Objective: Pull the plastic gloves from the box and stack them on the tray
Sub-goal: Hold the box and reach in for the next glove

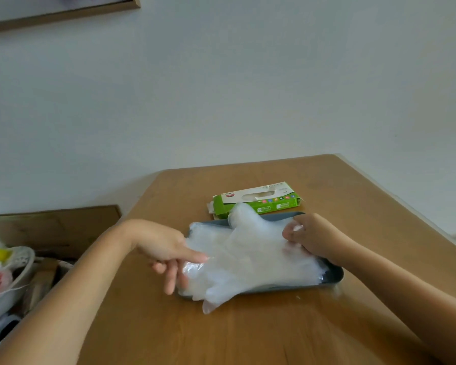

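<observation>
Left hand (pixel 166 248), fingers (pixel 195 257) straight, flattens clear plastic gloves (pixel 248 259) stacked on the grey tray (pixel 336 275), right hand (pixel 312 239) pinching the top one; green cardboard box (pixel 256 201) contents unseen.

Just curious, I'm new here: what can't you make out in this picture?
Head view only.
Count of gloves on the tray: clear layers overlap.
Contents of the green box: window too small.
Left hand fingers: motion blur.
Bowl at the left edge: cut off.
</observation>
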Action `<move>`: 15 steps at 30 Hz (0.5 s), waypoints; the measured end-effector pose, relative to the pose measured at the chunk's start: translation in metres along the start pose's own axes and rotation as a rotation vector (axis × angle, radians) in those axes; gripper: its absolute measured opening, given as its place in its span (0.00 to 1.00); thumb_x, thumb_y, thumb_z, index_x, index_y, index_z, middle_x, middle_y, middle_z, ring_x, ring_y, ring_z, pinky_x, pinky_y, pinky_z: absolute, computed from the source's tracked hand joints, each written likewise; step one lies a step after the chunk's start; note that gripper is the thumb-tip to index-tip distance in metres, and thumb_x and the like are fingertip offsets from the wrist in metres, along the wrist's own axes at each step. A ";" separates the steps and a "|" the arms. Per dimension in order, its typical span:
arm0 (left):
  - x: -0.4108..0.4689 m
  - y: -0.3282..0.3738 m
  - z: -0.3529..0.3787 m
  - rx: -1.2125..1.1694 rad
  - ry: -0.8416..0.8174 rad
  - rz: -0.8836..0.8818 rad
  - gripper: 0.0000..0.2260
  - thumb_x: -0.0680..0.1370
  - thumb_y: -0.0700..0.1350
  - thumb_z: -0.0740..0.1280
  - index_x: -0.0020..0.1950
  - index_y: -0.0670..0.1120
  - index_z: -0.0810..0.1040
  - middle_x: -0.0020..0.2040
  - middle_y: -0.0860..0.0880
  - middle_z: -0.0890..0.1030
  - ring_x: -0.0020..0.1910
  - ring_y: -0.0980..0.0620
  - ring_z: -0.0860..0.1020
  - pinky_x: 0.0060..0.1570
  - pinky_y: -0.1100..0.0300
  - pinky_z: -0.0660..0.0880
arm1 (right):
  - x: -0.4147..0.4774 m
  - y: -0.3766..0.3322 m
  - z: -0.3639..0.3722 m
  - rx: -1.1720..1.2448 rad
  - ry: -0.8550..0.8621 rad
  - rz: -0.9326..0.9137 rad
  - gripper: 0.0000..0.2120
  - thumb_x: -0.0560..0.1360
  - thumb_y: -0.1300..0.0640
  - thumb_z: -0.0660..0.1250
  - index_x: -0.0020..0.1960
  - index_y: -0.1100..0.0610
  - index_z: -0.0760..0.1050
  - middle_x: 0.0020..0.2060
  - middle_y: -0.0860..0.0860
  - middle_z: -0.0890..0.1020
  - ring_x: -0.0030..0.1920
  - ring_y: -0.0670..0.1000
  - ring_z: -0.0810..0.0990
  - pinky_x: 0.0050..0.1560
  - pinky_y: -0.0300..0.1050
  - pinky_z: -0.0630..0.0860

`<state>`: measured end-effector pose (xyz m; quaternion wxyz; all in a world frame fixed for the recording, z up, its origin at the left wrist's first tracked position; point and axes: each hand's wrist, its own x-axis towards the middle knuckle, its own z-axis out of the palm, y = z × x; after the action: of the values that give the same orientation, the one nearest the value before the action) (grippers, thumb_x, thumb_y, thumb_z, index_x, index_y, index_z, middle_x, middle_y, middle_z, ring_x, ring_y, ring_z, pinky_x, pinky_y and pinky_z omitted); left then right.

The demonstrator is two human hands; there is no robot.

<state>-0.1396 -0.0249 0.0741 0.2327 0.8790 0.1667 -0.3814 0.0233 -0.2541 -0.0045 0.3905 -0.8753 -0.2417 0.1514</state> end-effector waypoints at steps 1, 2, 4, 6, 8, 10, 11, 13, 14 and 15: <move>-0.006 0.003 -0.001 0.059 0.111 -0.053 0.26 0.79 0.63 0.57 0.49 0.44 0.84 0.36 0.51 0.84 0.22 0.58 0.66 0.27 0.68 0.64 | 0.000 0.000 0.001 -0.011 0.002 -0.011 0.11 0.77 0.57 0.64 0.50 0.65 0.77 0.35 0.54 0.80 0.20 0.44 0.68 0.22 0.34 0.65; -0.010 0.008 0.000 0.090 0.246 -0.068 0.23 0.80 0.61 0.57 0.49 0.44 0.83 0.36 0.51 0.85 0.22 0.59 0.67 0.28 0.68 0.66 | 0.001 -0.001 0.001 -0.008 0.001 -0.018 0.10 0.77 0.57 0.64 0.49 0.65 0.76 0.35 0.54 0.79 0.20 0.44 0.67 0.21 0.33 0.64; -0.010 0.024 0.007 -0.015 0.560 0.064 0.17 0.81 0.54 0.59 0.49 0.44 0.82 0.38 0.51 0.84 0.23 0.60 0.72 0.30 0.68 0.71 | 0.001 -0.001 0.002 -0.008 -0.009 -0.034 0.10 0.77 0.58 0.64 0.49 0.65 0.76 0.35 0.54 0.79 0.21 0.46 0.67 0.21 0.33 0.63; 0.000 0.053 0.021 -0.200 0.774 0.344 0.12 0.82 0.47 0.60 0.52 0.43 0.81 0.44 0.49 0.84 0.32 0.62 0.77 0.39 0.65 0.77 | 0.001 0.000 0.002 -0.036 -0.015 -0.054 0.09 0.77 0.58 0.64 0.48 0.64 0.76 0.36 0.55 0.79 0.22 0.47 0.67 0.21 0.33 0.64; 0.015 0.085 0.038 -0.123 0.808 0.488 0.12 0.82 0.43 0.59 0.60 0.44 0.79 0.55 0.48 0.82 0.47 0.58 0.79 0.54 0.65 0.74 | 0.001 0.001 0.003 -0.070 0.000 -0.079 0.07 0.77 0.58 0.64 0.46 0.62 0.76 0.36 0.54 0.80 0.20 0.44 0.67 0.21 0.34 0.65; 0.037 0.110 0.057 0.004 0.771 0.496 0.15 0.83 0.42 0.56 0.67 0.44 0.74 0.60 0.45 0.80 0.56 0.52 0.76 0.54 0.67 0.68 | 0.001 0.002 0.002 -0.124 0.016 -0.110 0.06 0.77 0.58 0.64 0.41 0.57 0.73 0.34 0.51 0.78 0.21 0.43 0.70 0.21 0.34 0.64; 0.046 0.118 0.065 0.031 0.740 0.476 0.16 0.83 0.42 0.55 0.69 0.43 0.71 0.60 0.42 0.79 0.57 0.48 0.76 0.55 0.62 0.69 | 0.000 0.002 0.003 -0.171 0.020 -0.130 0.06 0.77 0.58 0.63 0.41 0.56 0.72 0.34 0.50 0.77 0.25 0.44 0.72 0.23 0.34 0.63; 0.055 0.128 0.078 0.040 0.660 0.408 0.19 0.84 0.44 0.52 0.74 0.43 0.63 0.64 0.40 0.75 0.61 0.43 0.75 0.59 0.55 0.71 | 0.000 0.002 0.003 -0.246 0.042 -0.161 0.03 0.76 0.58 0.63 0.46 0.58 0.74 0.38 0.50 0.77 0.36 0.50 0.75 0.29 0.35 0.65; 0.058 0.129 0.082 0.034 0.612 0.378 0.19 0.84 0.45 0.51 0.75 0.43 0.60 0.69 0.41 0.71 0.65 0.44 0.73 0.64 0.54 0.68 | -0.001 0.002 0.003 -0.259 0.052 -0.166 0.06 0.76 0.56 0.64 0.51 0.58 0.74 0.41 0.50 0.78 0.40 0.51 0.76 0.33 0.37 0.67; 0.060 0.129 0.084 0.017 0.564 0.346 0.21 0.84 0.47 0.50 0.77 0.44 0.57 0.74 0.42 0.64 0.70 0.45 0.68 0.67 0.54 0.64 | -0.002 0.002 0.001 -0.269 0.058 -0.177 0.10 0.76 0.54 0.65 0.56 0.56 0.73 0.45 0.51 0.79 0.45 0.51 0.77 0.39 0.39 0.70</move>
<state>-0.0898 -0.1709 0.0148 0.2313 0.9672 0.0695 -0.0791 0.0212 -0.2555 -0.0065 0.2884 -0.8990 -0.3247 0.0575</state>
